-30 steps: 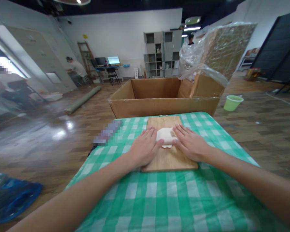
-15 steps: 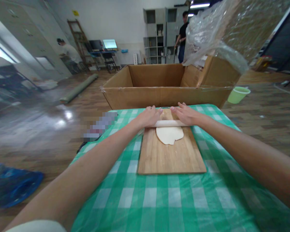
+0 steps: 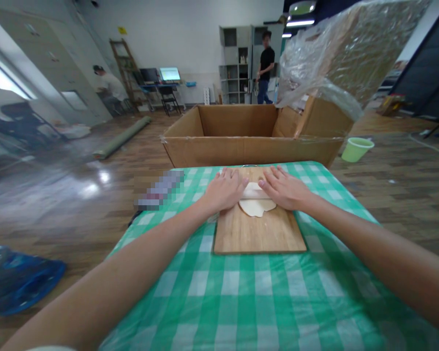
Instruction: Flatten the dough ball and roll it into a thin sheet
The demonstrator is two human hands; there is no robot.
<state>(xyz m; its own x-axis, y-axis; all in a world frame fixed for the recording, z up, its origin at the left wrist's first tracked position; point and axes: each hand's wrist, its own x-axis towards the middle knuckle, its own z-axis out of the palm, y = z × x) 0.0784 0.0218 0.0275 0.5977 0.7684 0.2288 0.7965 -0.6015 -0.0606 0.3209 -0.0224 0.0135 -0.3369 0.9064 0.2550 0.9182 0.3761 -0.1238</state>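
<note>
A pale rolling pin (image 3: 256,194) lies crosswise on a sheet of white dough (image 3: 256,208), on a wooden cutting board (image 3: 259,237). My left hand (image 3: 227,188) rests flat over the pin's left end, fingers stretched out and pointing away from me. Over the right end, my right hand (image 3: 283,187) presses palm down with its fingers extended and a little spread. Both ends of the pin are hidden beneath my palms. The dough's near edge is uneven and shows in front of the pin; its far part is covered.
A green checkered tablecloth (image 3: 219,302) covers the table. Beyond its far edge stands a large cardboard box (image 3: 237,151) with plastic wrap. A light green bucket (image 3: 356,150) is on the floor at right, a blue plastic item (image 3: 32,280) at left. A person (image 3: 266,66) stands by the shelves.
My hands and the rolling pin have come nearer to me over the dough, and the pin now covers more of it. The view has shifted slightly. The person at the back has moved left.
</note>
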